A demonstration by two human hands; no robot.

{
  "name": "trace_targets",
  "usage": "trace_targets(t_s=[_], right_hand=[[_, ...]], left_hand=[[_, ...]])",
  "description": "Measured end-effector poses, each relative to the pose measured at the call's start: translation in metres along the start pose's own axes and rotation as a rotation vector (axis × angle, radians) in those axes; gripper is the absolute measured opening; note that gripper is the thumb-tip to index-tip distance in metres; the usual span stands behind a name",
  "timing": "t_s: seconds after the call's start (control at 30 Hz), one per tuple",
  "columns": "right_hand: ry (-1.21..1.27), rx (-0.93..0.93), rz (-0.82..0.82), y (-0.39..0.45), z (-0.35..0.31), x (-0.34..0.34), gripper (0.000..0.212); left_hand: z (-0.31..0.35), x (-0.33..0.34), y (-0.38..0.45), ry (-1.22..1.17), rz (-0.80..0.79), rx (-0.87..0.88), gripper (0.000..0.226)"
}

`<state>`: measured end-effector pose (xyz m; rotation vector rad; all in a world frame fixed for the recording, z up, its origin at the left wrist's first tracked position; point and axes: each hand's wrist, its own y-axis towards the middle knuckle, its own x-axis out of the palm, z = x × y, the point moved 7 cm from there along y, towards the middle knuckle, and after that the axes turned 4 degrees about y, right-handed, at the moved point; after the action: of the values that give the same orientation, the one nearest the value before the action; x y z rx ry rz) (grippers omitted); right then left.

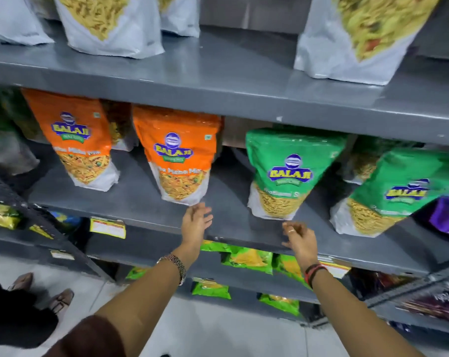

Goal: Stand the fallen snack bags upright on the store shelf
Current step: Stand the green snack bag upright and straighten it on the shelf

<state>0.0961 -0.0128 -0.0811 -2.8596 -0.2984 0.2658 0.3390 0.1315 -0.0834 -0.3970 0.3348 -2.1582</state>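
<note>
On the grey middle shelf (228,212) stand two orange snack bags, one at the left (74,140) and one nearer the centre (179,155). To their right stand a green snack bag (287,171) and a second green bag (398,191), which leans left. My left hand (196,222) hovers just below the centre orange bag, fingers apart and holding nothing. Below the first green bag is my right hand (298,237), blurred, with loosely spread fingers and nothing in it.
White snack bags (107,24) stand on the top shelf. A purple bag (447,215) sits at the right edge. Small green packets (246,258) lie on lower shelves. Another person's feet (38,292) are on the floor at the lower left.
</note>
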Motion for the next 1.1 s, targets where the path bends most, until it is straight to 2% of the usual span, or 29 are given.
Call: trace_targets(t_s=[0.07, 0.2, 0.3, 0.5, 1.0, 1.1], right_hand=[[0.132, 0.009, -0.001, 0.016, -0.003, -0.029, 0.006], [0.235, 0.050, -0.124, 0.034, -0.014, -0.044, 0.058], [0.224, 0.037, -0.225, 0.044, -0.026, -0.042, 0.069], [0.214, 0.014, -0.367, 0.046, -0.036, -0.027, 0.059], [0.245, 0.058, -0.325, 0.054, -0.029, -0.049, 0.058], [0.201, 0.055, -0.345, 0.053, -0.026, -0.052, 0.059]], left_hand=[[-0.006, 0.048, -0.008, 0.044, -0.131, -0.012, 0.033], [-0.010, 0.117, -0.022, 0.117, -0.303, -0.103, 0.059], [-0.008, 0.145, -0.029, 0.119, -0.342, -0.129, 0.068], [-0.004, 0.157, -0.032, 0.136, -0.343, -0.109, 0.074], [-0.009, 0.179, -0.041, 0.206, -0.404, -0.092, 0.073], [-0.015, 0.177, -0.045, 0.266, -0.346, -0.066, 0.071]])
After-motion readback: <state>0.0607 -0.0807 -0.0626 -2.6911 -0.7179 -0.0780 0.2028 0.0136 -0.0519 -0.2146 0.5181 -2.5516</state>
